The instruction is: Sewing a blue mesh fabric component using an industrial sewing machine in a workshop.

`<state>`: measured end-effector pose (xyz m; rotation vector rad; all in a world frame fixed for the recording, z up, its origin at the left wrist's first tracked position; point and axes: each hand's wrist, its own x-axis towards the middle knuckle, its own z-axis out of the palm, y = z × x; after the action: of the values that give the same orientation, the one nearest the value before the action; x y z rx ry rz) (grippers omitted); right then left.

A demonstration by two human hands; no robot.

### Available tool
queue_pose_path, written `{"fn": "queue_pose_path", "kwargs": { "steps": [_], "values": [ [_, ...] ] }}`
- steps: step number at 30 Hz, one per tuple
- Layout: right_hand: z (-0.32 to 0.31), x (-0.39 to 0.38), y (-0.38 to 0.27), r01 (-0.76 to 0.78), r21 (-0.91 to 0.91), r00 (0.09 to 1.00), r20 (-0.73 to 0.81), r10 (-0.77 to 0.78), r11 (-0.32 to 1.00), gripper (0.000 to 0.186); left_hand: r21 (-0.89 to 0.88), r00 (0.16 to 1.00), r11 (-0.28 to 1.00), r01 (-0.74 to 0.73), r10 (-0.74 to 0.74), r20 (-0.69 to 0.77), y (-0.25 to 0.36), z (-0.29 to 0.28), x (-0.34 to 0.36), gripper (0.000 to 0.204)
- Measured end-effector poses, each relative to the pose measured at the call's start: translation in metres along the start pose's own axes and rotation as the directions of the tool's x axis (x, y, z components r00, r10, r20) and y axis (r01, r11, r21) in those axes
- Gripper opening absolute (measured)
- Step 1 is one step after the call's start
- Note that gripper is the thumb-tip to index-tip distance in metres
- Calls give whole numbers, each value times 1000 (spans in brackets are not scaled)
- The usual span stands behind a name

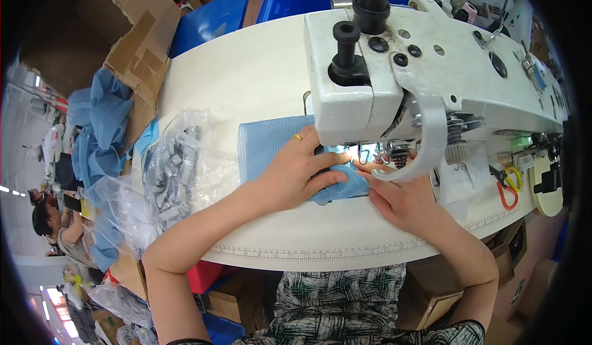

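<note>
A piece of blue mesh fabric (pixel 262 144) lies on the pale sewing table, its right part under the head of a white sewing machine (pixel 345 107). My left hand (pixel 299 169) rests on this fabric, fingers stretched out and thumb apart, a ring on one finger. On the other side of the lit needle area, my right hand (pixel 404 200) has its fingers drawn together at the fabric's right edge. A curved white guard (pixel 428 135) covers part of those fingers. The fabric is gathered a little between both hands.
Left on the table lies a clear plastic bag (pixel 176 172) of small grey pieces, with blue fabric (pixel 102 123) and a cardboard box (pixel 139 55) beyond. Red-handled scissors (pixel 507 196) lie at the right. A measuring scale (pixel 320 254) runs along the front edge. A person (pixel 71 231) is far left.
</note>
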<state>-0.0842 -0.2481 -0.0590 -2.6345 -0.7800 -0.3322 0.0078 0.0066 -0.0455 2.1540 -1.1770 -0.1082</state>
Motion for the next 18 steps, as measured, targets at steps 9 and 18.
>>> {"fn": "queue_pose_path", "kwargs": {
  "steps": [9, 18],
  "values": [
    [6, 0, 1, 64, 74, 994, -97, -57, 995, 42, 15, 978, 994, -111, 107, 179, 13, -35, 10, 18],
    [-6, -7, -9, 116, 182, 992, 30, -123, 977, 37, 142, 955, 971, -192, 151, 255, 61, 4, -8, 18]
  ]
}}
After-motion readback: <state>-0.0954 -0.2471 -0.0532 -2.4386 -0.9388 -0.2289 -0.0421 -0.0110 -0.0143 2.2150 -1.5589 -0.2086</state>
